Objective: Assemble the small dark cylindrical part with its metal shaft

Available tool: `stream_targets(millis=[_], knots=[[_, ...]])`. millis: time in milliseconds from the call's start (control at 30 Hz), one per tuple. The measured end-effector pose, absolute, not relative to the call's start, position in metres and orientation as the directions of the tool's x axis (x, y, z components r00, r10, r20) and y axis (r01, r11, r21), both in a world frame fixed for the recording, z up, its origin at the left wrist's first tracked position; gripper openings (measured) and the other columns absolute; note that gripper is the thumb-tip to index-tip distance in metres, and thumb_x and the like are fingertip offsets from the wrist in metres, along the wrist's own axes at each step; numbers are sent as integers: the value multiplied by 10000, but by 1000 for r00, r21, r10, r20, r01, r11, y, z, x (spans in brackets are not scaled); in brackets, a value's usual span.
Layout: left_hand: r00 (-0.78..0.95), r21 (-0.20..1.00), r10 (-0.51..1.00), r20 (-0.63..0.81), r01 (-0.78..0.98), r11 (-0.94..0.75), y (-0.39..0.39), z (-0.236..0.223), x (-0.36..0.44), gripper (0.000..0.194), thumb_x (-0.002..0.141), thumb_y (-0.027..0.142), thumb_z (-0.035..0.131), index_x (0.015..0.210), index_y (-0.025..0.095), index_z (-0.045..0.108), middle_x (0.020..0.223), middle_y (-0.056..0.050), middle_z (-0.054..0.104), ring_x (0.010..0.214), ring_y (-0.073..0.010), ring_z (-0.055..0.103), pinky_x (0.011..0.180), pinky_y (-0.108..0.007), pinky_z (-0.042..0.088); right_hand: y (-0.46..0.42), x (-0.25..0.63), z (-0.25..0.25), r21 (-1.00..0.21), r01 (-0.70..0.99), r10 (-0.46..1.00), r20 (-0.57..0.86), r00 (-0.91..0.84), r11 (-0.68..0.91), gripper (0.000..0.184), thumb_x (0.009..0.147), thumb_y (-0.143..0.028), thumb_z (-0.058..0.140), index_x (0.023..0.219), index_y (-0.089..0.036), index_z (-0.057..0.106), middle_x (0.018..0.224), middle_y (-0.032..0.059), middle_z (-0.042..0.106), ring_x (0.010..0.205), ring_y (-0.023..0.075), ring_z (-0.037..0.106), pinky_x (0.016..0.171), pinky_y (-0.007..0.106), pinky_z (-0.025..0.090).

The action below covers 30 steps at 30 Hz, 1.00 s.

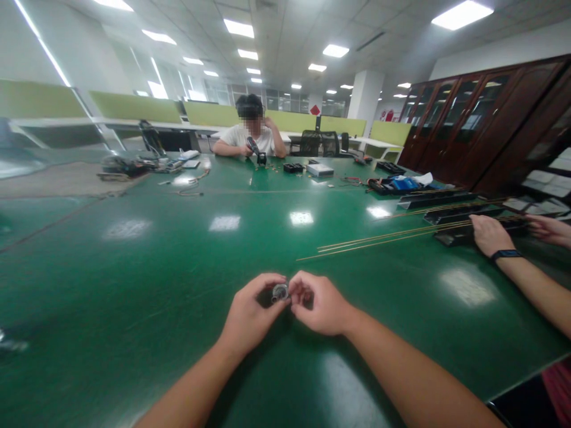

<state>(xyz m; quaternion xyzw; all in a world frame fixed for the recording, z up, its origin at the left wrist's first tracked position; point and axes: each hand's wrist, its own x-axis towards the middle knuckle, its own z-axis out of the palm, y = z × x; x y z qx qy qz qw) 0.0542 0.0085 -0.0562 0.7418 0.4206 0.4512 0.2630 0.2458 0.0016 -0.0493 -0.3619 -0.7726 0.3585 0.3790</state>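
My left hand [254,309] grips a small round grey metal part [279,292] between thumb and fingers, just above the green table [169,267]. The part has a ring-like face turned up toward me, though its exact kind is too small to tell. Right beside it is my right hand [319,303], its fingers curled and the thumb bent in against them. Those fingertips come up to the part's right edge. Whether they pinch something small is hidden by the curled fingers.
Long thin brass-coloured rods [379,239] stretch from black channel pieces [455,235] at right, where another person's hands [493,235] work. Across the table a person [252,134] holds a dark tool. A tool tray [397,184] and a white box [320,170] lie toward the far side.
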Motion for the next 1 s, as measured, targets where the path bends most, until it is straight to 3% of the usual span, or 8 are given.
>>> stream_targets(millis=[200,500,1000], knots=[[267,671,802,534,443,-594,6,-50,50,160,838,257,677,995,232,690,1011,-34,673,966,-185,624,887,-318,507,1,245,-51,-828,310,840,307,-448,468,238,749,-97,603,959,-196,554,777,-18,618,667,110,570,654,203,470],[333,546,782,526,573,-611,4,-48,36,206,847,249,647,1045,258,700,1018,-32,639,938,-177,626,819,-286,517,6,249,-50,-802,409,877,276,-394,436,230,749,-123,630,962,-197,585,753,-21,632,621,108,582,588,196,454],[363,527,769,527,570,-630,5,-47,39,258,848,277,642,1100,226,662,1020,-56,664,929,-200,640,842,-317,535,6,251,-50,-716,537,886,268,-378,446,281,756,-223,698,1031,-227,641,795,-8,691,659,146,617,622,238,451]])
